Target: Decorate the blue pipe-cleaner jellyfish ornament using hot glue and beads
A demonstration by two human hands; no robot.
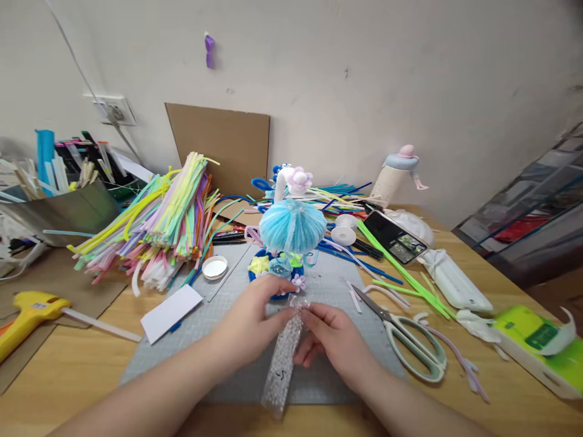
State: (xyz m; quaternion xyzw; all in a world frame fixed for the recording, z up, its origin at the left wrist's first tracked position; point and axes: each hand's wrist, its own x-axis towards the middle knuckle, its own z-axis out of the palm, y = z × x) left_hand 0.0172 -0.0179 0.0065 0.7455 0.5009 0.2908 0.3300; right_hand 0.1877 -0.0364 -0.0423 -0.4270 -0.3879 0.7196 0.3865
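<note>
A clear plastic bag of small white beads hangs down over the grey cutting mat, its upper end pinched between my hands. My left hand is closed on the left side of that end, fingers reaching toward the craft piece behind. On the right side, my right hand pinches the bag with thumb and forefinger. Just beyond stands a pipe-cleaner lamp with a light-blue fluffy shade, a white curved stem and a pink flower on top. Its dark-blue base carries a yellow star and is partly hidden by my left hand.
Scissors lie open at the right, near a phone and a tissue pack. Left are a yellow glue gun, a white card, a round lid and a heap of pipe cleaners. Cardboard leans against the wall.
</note>
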